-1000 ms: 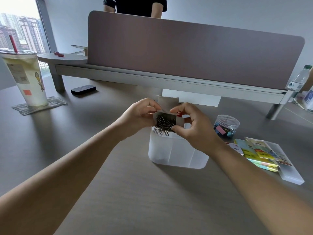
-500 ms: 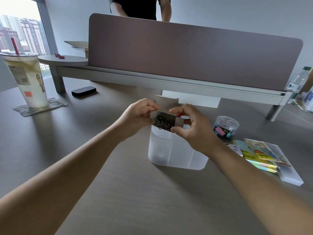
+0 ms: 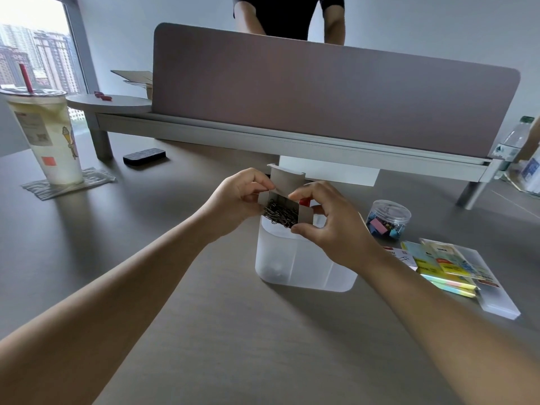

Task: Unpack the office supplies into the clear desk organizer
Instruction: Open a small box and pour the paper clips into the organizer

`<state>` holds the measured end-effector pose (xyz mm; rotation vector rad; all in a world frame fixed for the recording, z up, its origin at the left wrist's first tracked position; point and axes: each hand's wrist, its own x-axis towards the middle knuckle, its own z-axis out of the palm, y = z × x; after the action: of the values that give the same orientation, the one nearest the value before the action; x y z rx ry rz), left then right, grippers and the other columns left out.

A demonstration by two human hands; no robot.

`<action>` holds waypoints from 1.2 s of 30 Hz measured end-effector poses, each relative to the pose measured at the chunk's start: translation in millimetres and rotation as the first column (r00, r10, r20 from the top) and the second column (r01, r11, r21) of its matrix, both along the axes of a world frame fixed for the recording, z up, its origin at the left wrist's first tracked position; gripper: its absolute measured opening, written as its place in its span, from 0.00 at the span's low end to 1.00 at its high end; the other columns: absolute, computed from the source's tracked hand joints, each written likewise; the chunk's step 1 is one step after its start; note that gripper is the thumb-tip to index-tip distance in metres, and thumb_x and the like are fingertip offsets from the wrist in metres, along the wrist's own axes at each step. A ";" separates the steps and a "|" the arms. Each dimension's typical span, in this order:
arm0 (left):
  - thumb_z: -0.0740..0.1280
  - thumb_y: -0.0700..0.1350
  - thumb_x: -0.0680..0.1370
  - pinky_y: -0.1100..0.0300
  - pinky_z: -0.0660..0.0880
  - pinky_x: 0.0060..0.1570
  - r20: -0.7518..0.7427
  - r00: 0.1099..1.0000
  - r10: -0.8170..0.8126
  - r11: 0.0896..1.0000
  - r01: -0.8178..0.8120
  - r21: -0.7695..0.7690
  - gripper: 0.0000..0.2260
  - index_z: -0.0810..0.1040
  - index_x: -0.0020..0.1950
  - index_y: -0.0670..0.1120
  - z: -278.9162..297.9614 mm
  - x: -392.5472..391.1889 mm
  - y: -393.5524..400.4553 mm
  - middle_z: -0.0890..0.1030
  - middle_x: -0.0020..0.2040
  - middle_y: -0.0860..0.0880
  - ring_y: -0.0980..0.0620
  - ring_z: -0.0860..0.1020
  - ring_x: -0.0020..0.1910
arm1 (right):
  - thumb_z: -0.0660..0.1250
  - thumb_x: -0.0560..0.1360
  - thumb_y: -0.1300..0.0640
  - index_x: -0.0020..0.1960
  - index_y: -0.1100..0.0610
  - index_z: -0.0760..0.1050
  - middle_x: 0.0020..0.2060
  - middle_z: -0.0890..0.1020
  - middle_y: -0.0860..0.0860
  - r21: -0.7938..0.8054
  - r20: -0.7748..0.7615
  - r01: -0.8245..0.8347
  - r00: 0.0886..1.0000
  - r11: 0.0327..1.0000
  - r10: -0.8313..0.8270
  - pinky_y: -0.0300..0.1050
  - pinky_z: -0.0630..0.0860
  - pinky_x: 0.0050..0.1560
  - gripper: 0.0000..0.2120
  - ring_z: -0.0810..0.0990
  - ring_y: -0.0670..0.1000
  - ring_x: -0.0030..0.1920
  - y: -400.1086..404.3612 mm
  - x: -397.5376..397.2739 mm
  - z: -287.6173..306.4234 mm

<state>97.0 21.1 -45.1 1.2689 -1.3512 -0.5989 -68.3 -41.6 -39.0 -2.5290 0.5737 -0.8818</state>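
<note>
A small grey cardboard box (image 3: 287,179), flap raised, is held just above the clear desk organizer (image 3: 301,264). A tangle of dark paper clips (image 3: 281,213) shows at the box's open mouth. My left hand (image 3: 238,197) pinches the box's left side. My right hand (image 3: 333,226) grips its right side between thumb and fingers. The organizer stands on the grey desk with inner dividers showing; my right hand hides part of its rim.
A clear jar of coloured binder clips (image 3: 387,219) and a pile of sticky-note packs (image 3: 447,264) lie to the right. A lidded drink cup (image 3: 46,135) stands far left, a black eraser (image 3: 144,156) behind. A desk divider (image 3: 321,95) has a person behind it.
The box has tipped back a little, so the clips hang less far out of its mouth. Both hands keep their hold above the organizer.
</note>
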 end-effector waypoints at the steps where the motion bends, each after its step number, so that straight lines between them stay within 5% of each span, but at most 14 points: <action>1: 0.64 0.24 0.68 0.63 0.74 0.38 -0.006 1.000 -0.004 1.000 0.004 0.000 0.18 0.71 0.41 0.47 -0.2 0.1 -0.3 0.78 0.41 0.49 0.56 0.74 0.34 | 0.70 0.68 0.61 0.56 0.56 0.72 0.49 0.70 0.44 -0.001 -0.004 0.001 1.000 1.000 -0.001 0.23 0.65 0.49 0.17 0.69 0.43 0.50 -0.1 -0.2 0.2; 7: 0.63 0.23 0.68 0.73 0.70 0.31 -0.014 1.000 -0.003 1.000 0.002 -0.017 0.18 0.71 0.41 0.47 1.6 -4.8 0.6 0.77 0.40 0.50 0.63 0.72 0.25 | 0.71 0.68 0.60 0.58 0.56 0.72 0.50 0.70 0.45 -0.006 -0.008 0.008 1.000 1.000 -0.008 0.21 0.65 0.49 0.19 0.69 0.42 0.51 -1.3 -0.7 2.1; 24: 0.63 0.23 0.68 0.70 0.74 0.36 -0.065 0.998 0.007 0.998 -0.010 -0.060 0.19 0.72 0.40 0.48 -6.0 2.1 -1.4 0.77 0.41 0.50 0.63 0.76 0.30 | 0.66 0.69 0.69 0.57 0.58 0.74 0.51 0.69 0.46 -0.048 0.013 0.007 1.000 0.999 -0.006 0.23 0.64 0.53 0.17 0.69 0.44 0.52 -0.2 2.0 1.5; 31: 0.63 0.22 0.68 0.73 0.72 0.34 -0.031 1.000 0.005 0.998 -0.007 -0.068 0.18 0.71 0.40 0.47 -5.9 -0.7 -2.4 0.77 0.40 0.50 0.64 0.75 0.29 | 0.66 0.69 0.69 0.56 0.59 0.74 0.51 0.71 0.48 -0.007 0.038 0.002 0.999 1.000 -0.002 0.33 0.68 0.56 0.17 0.72 0.47 0.52 0.5 0.7 1.0; 36: 0.63 0.22 0.67 0.74 0.71 0.33 -0.012 1.000 0.015 0.997 -0.016 -0.071 0.19 0.71 0.40 0.47 -6.9 -2.4 -4.2 0.76 0.40 0.51 0.65 0.75 0.28 | 0.66 0.69 0.69 0.55 0.59 0.75 0.50 0.70 0.47 0.008 0.063 0.014 0.998 1.000 -0.015 0.26 0.66 0.52 0.16 0.72 0.47 0.50 0.7 -1.5 -0.2</action>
<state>94.6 16.9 -52.0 1.2155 -1.3404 -0.5422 -69.7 -40.9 -39.2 -2.4837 0.5752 -0.9585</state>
